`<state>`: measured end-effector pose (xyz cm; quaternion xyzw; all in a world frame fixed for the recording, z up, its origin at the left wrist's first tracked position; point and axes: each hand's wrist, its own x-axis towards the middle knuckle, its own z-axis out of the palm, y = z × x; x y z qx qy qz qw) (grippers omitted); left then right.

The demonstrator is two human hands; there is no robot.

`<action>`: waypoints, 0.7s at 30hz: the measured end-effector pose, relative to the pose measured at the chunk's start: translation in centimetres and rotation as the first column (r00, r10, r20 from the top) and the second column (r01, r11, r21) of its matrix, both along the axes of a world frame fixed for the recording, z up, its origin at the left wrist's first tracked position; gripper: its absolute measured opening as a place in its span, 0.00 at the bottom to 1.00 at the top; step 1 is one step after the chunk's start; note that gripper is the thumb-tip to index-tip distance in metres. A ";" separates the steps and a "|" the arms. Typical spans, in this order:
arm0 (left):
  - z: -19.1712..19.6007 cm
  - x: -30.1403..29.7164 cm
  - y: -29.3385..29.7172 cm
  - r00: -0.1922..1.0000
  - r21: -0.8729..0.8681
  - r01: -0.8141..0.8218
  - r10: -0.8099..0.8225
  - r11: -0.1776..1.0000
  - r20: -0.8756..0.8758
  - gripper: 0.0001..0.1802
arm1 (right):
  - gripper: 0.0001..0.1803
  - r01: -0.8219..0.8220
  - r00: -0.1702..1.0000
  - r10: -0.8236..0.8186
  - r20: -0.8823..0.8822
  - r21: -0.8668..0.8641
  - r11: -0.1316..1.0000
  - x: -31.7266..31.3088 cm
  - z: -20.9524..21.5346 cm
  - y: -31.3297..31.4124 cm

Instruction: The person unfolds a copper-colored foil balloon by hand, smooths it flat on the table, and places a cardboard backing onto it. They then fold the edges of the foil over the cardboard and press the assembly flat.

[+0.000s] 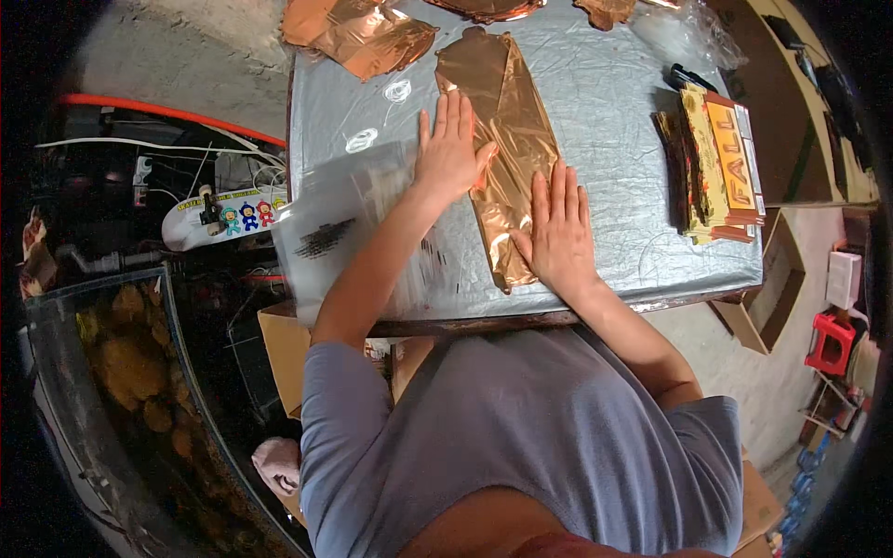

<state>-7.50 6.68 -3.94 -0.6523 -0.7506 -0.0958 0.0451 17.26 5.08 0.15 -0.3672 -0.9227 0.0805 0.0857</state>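
A folded copper-coloured foil balloon (pixel 507 102) lies flat and lengthwise on the silver-covered table (pixel 633 186). My left hand (pixel 451 149) rests with fingers stretched out along its left edge, the thumb over the foil. Against its lower right edge lies my right hand (pixel 561 232), flat, fingers extended, thumb touching the foil. Neither hand grasps anything. Beneath and beside my left forearm are clear plastic bags (pixel 372 242) with dark printing.
More copper foil balloons (pixel 358 42) lie at the table's far edge. A stack of printed cards (pixel 716 167) sits at the right, near crumpled clear plastic (pixel 688 37). Left of the table are a skateboard (pixel 228 219) and a glass tank (pixel 130 363). An open cardboard box (pixel 772 279) stands at the right.
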 end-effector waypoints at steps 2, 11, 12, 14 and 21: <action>-0.1 -0.4 0.8 1.000 0.005 -0.006 0.006 1.000 0.016 0.50 | 0.51 0.001 1.000 -0.001 0.006 -0.009 1.000 0.1 -0.1 0.0; -0.5 -3.4 4.0 0.999 0.000 -0.027 0.027 1.000 0.035 0.53 | 0.52 0.003 1.000 -0.003 0.001 -0.030 1.000 -0.1 0.1 0.2; -0.4 -3.7 4.3 0.999 0.000 -0.026 0.026 1.000 0.020 0.52 | 0.52 0.005 1.000 -0.005 0.008 -0.021 1.000 -0.1 0.1 0.3; -0.4 -4.4 4.7 1.000 -0.002 -0.026 0.026 1.000 0.007 0.50 | 0.52 -0.001 1.000 0.001 0.009 -0.024 1.000 -0.1 -0.1 0.2; -0.3 -4.7 5.1 0.999 0.013 -0.009 0.009 1.000 -0.045 0.51 | 0.52 0.001 0.999 0.000 0.036 -0.020 1.000 0.0 -0.1 0.1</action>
